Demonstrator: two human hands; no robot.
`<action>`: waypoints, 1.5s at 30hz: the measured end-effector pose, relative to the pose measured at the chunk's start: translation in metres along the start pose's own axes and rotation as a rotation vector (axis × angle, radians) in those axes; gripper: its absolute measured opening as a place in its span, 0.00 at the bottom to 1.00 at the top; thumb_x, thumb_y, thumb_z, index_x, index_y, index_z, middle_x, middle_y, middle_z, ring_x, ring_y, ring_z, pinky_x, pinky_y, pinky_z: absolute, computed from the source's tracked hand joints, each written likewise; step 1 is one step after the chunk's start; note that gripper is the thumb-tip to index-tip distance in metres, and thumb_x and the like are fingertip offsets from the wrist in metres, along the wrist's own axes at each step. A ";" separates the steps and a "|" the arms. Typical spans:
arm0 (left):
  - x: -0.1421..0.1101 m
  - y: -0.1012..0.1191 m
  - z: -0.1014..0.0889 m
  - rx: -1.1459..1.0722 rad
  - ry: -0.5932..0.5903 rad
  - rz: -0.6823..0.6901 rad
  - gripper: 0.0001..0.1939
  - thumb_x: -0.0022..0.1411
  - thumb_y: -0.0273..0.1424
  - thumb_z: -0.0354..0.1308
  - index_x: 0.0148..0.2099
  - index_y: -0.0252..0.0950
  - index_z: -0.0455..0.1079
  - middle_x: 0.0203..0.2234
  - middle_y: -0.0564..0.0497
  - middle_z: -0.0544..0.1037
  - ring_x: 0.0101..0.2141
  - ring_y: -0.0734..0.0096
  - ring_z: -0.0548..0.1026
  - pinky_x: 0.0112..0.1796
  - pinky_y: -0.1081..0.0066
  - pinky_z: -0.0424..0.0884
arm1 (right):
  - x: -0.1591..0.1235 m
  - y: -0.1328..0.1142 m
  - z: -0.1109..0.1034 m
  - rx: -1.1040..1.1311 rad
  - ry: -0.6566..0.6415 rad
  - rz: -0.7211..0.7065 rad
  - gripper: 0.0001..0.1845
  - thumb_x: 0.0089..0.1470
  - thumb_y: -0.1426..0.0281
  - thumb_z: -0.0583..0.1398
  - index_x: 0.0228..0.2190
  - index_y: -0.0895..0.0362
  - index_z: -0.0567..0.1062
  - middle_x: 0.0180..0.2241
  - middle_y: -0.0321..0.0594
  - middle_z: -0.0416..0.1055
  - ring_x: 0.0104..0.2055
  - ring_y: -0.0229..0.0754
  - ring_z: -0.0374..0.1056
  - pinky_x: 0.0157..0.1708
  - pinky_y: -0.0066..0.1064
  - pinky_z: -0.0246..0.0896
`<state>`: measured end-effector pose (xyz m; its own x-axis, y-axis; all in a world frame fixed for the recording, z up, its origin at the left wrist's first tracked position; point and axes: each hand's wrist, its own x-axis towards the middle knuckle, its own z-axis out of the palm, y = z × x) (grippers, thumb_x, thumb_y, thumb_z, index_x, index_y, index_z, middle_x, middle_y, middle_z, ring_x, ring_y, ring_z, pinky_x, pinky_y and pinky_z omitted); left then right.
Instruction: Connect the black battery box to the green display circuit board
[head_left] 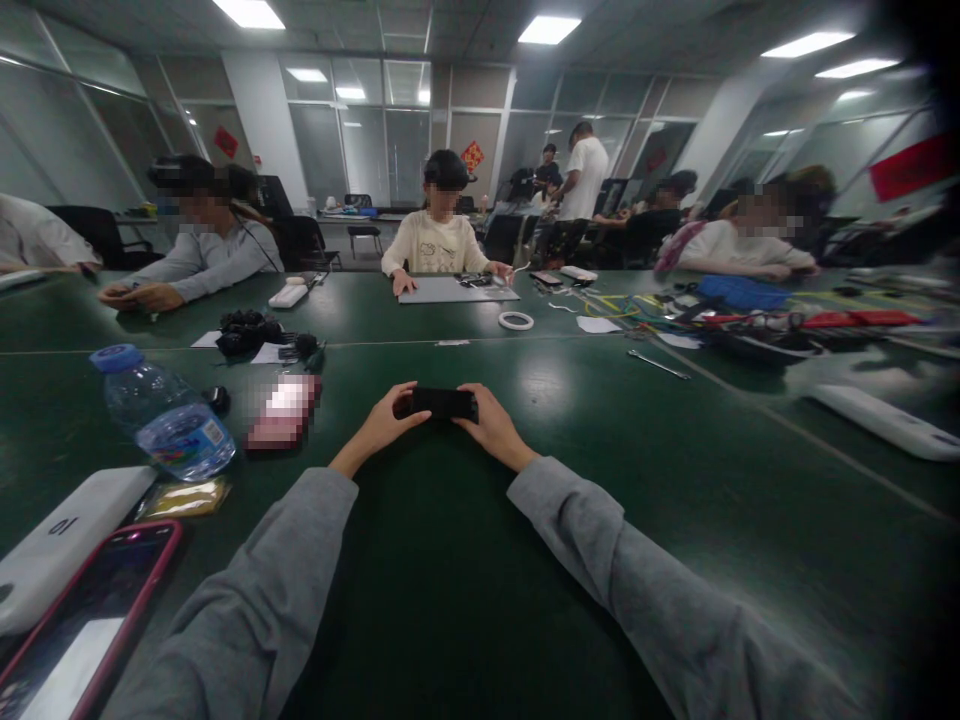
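Both my hands grip a small black rectangular object [445,403] over the green table, one at each end. My left hand [386,422] has its thumb along the lower near edge and its fingers at the left end. The thumb and fingers of my right hand [491,422] close round the right end. What kind of object it is I cannot make out; its dark face is towards me. Left of my left hand lies a pink phone-like object [285,412], partly blurred out.
At the left are a water bottle [169,420], a yellow packet [184,497], a white device [75,535] and a pink-cased phone [90,620]. Ahead lie a tape roll [516,320], black cables [255,333] and a wrench [658,364]. Several people sit around the green table [637,480].
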<state>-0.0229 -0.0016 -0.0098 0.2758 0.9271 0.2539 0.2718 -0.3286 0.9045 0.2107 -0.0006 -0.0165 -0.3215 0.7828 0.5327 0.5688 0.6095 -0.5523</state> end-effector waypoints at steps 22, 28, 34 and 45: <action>-0.002 0.005 -0.005 -0.048 -0.117 0.022 0.44 0.44 0.30 0.67 0.61 0.41 0.52 0.52 0.43 0.68 0.52 0.58 0.67 0.54 0.51 0.59 | -0.005 -0.018 -0.008 -0.053 -0.109 -0.067 0.25 0.53 0.64 0.59 0.52 0.52 0.60 0.46 0.44 0.64 0.48 0.47 0.63 0.47 0.42 0.60; 0.001 -0.003 -0.002 -0.092 -0.117 0.041 0.43 0.44 0.27 0.66 0.60 0.38 0.52 0.54 0.41 0.66 0.53 0.57 0.66 0.53 0.51 0.60 | -0.004 -0.026 -0.010 -0.038 0.041 -0.083 0.24 0.54 0.62 0.58 0.52 0.53 0.61 0.46 0.44 0.64 0.48 0.47 0.62 0.49 0.42 0.59; 0.000 -0.002 -0.003 -0.105 -0.150 0.049 0.39 0.48 0.24 0.63 0.60 0.39 0.53 0.52 0.41 0.68 0.53 0.60 0.67 0.56 0.51 0.56 | 0.002 -0.021 -0.017 0.019 0.455 0.035 0.24 0.57 0.59 0.55 0.52 0.56 0.60 0.47 0.45 0.63 0.49 0.46 0.61 0.50 0.40 0.57; 0.007 -0.020 -0.007 -0.013 0.014 0.042 0.30 0.53 0.19 0.55 0.58 0.38 0.57 0.51 0.43 0.69 0.52 0.62 0.68 0.54 0.52 0.61 | 0.003 0.024 -0.007 -0.049 0.431 0.305 0.25 0.52 0.58 0.58 0.47 0.59 0.64 0.43 0.49 0.66 0.45 0.49 0.64 0.44 0.42 0.61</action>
<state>-0.0331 0.0125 -0.0242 0.2740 0.9150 0.2961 0.2483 -0.3648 0.8974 0.2292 0.0151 -0.0237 0.1981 0.7948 0.5737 0.6261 0.3477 -0.6979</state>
